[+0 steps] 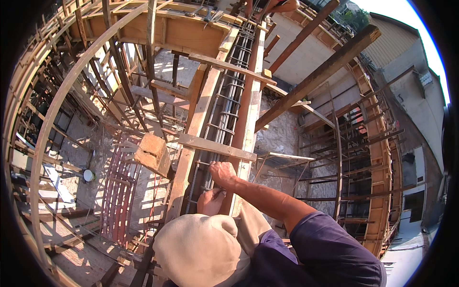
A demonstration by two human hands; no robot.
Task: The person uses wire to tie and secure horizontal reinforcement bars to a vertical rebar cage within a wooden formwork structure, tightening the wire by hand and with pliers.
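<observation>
My right hand is closed in the beam formwork, on a thin steel stirrup whose end shows left of the fist. Just below it, my left hand has its fingers curled near the bars; what they hold is too small to make out, and my knee hides part of that hand. Long steel bars ringed by stirrups run up the trough between two wooden side boards. A wooden crosspiece spans the trough just beyond my right hand.
An upright timber post rises left of the trough. A thick slanting timber stands at right. Curved formwork lies ahead, with a hammer on it. Another person's limbs show at the far end. The floor lies well below, among props.
</observation>
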